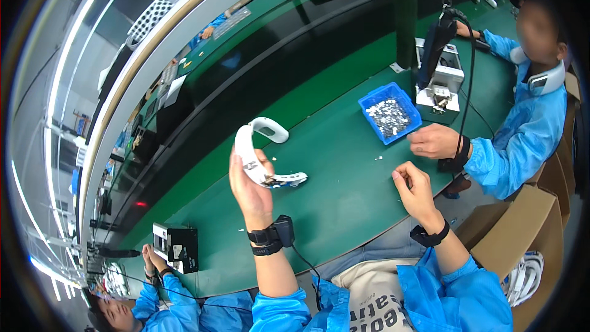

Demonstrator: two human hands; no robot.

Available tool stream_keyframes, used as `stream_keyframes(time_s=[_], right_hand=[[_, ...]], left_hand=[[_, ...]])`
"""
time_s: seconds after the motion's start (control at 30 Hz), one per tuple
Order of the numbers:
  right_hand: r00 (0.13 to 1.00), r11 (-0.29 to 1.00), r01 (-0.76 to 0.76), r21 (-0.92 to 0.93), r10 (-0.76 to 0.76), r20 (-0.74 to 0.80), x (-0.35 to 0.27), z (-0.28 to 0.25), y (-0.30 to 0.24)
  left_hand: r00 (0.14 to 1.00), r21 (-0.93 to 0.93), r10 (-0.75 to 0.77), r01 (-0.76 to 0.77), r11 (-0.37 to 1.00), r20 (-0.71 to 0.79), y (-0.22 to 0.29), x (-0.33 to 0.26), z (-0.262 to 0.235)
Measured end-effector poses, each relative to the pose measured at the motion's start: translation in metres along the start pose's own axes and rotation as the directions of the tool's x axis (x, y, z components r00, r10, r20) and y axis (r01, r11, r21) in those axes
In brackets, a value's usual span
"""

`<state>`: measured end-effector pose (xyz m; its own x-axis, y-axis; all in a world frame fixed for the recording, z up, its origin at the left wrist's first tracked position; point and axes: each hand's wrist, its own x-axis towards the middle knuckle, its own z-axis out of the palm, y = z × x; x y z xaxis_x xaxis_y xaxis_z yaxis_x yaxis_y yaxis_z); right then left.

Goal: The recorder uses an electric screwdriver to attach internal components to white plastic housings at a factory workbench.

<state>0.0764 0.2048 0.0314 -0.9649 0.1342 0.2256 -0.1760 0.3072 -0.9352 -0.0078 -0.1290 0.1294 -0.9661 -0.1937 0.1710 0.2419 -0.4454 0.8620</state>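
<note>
My left hand [249, 197] is wrapped round a white C-shaped neckband casing [244, 147], raised above the green table. One arm of the casing ends in a rounded pad; its other end is exposed, with dark and blue parts along the edge. My right hand [419, 195] is over the table's near edge, thumb and forefinger drawn together and the other fingers curled. Whatever it may pinch is too small to make out. Beyond it lies a blue tray [382, 138] filled with small metallic pieces.
A co-worker's hand [433, 141] is beside the tray, near a bench machine [452, 64] with a hanging black tool. Another person sits at the left by a black-and-white machine [176, 249]. A cardboard box [519, 224] with white curved pieces stands at lower right.
</note>
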Motion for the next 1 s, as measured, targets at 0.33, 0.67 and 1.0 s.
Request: stream_keyframes(time_s=[0.33,0.67,1.0], right_hand=[[0.914,0.967,0.192,0.171,-0.239,0.329,0.003,0.071,-0.07],[0.866,0.96,0.179,0.215,-0.258,0.43,0.009,0.134,-0.083],[0.813,0.907,0.167,0.387,-0.349,0.466,-0.002,0.13,-0.088]], left_hand=[[0.976,-0.171,-0.218,0.212,0.962,-0.018,0.012,-0.033,0.022],[0.983,-0.067,-0.18,0.182,0.981,0.039,0.016,-0.042,0.023],[0.973,0.005,-0.227,0.228,0.974,-0.038,0.028,-0.048,0.002]])
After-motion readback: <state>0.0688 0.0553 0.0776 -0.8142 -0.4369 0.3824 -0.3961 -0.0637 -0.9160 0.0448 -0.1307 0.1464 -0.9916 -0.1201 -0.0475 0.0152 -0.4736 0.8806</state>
